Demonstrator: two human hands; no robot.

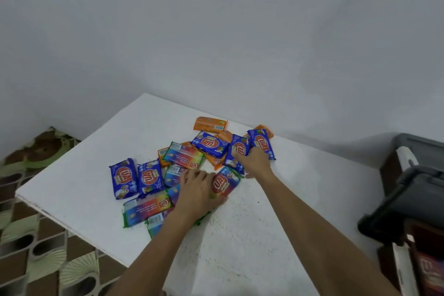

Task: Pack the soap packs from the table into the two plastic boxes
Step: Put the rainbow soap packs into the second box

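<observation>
The soap packs (147, 176) lie heaped on the counter (264, 235); the boxes (413, 197) stand beyond its right edge. The right hand (255, 163) curls its fingers round a blue pack (237, 149). The left hand (195, 191) rests its fingers close together on the heap; whether they grip anything cannot be told.

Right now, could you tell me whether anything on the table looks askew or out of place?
The soap packs lie in a jumbled, overlapping heap at all angles, several face down. The table edge at near left looks chipped. Nothing seems spilled or torn.
</observation>
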